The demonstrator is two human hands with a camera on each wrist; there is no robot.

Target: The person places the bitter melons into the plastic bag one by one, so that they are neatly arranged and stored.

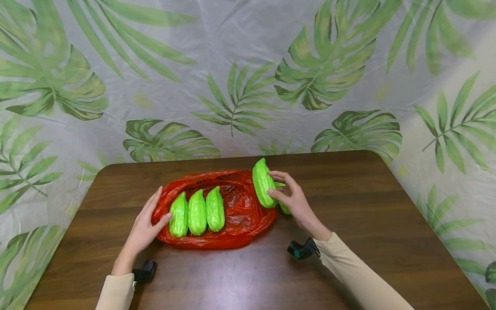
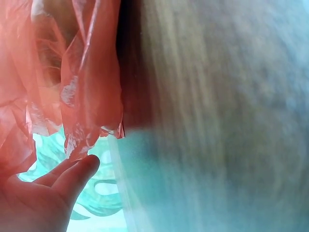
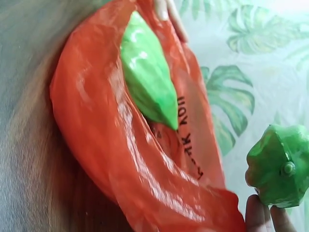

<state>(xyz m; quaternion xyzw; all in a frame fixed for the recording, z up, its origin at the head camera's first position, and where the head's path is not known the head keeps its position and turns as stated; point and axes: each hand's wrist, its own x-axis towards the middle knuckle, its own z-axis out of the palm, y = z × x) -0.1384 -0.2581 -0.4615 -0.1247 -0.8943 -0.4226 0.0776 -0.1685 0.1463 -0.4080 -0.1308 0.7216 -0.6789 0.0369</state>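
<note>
A red plastic bag (image 1: 248,234) lies with its mouth spread wide on the table. Three bright green, ribbed bitter melons (image 1: 197,213) sit side by side in its left part. My right hand (image 1: 296,202) grips another bitter melon (image 1: 263,183) between thumb and fingers, tilted over the bag's right rim; in the right wrist view this bitter melon (image 3: 280,166) shows end-on. One more bitter melon (image 1: 286,208) is mostly hidden behind the right hand. My left hand (image 1: 145,224) rests spread at the bag's left edge, thumb by the leftmost melon, fingers (image 2: 79,176) straight against the film.
The brown wooden table (image 1: 368,206) has rounded far corners. Directly behind it hangs a pale cloth (image 1: 240,43) printed with green leaves. Each wrist wears a black camera mount, such as the right mount (image 1: 302,249).
</note>
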